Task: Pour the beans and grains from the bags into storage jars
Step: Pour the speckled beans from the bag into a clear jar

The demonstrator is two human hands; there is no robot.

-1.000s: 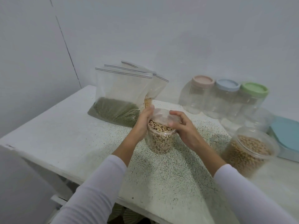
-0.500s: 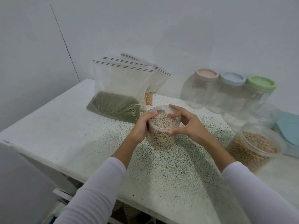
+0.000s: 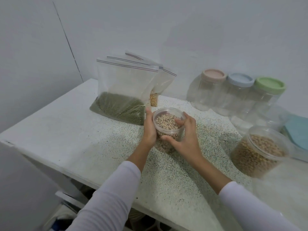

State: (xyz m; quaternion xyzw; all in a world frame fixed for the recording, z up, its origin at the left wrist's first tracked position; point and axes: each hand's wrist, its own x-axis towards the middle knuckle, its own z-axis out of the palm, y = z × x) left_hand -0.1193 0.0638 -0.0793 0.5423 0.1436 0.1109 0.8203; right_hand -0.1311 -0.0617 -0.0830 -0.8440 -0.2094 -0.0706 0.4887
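1. In the middle of the table (image 3: 70,130), my two hands close around one small clear jar (image 3: 167,130) filled with pale beans.
2. My left hand (image 3: 150,129) wraps the jar's left wall, fingers curled behind it, so it cannot slide or tip.
3. My right hand (image 3: 185,135) clasps the right side, thumb low on the front wall and fingers curled over the rim. I judge this is to steady the jar; whether a clear lid sits on top I cannot tell.
4. The jar stands roughly upright on the table between my palms, beans nearly to the brim, so this one looks filled.
5. Just behind my left hand leans a zip bag of green beans (image 3: 123,97), propped upright so nothing spills. At least two more zip bags (image 3: 160,80) stand behind it, one showing yellow grains at the bottom: three bags that I can count.
6. To the right stands one larger jar of brown beans (image 3: 260,152), open or clear-lidded, I cannot say.
7. Against the wall wait three empty jars, with pink (image 3: 213,75), blue (image 3: 240,80) and green (image 3: 270,85) lids, presumably for the bags not yet poured.
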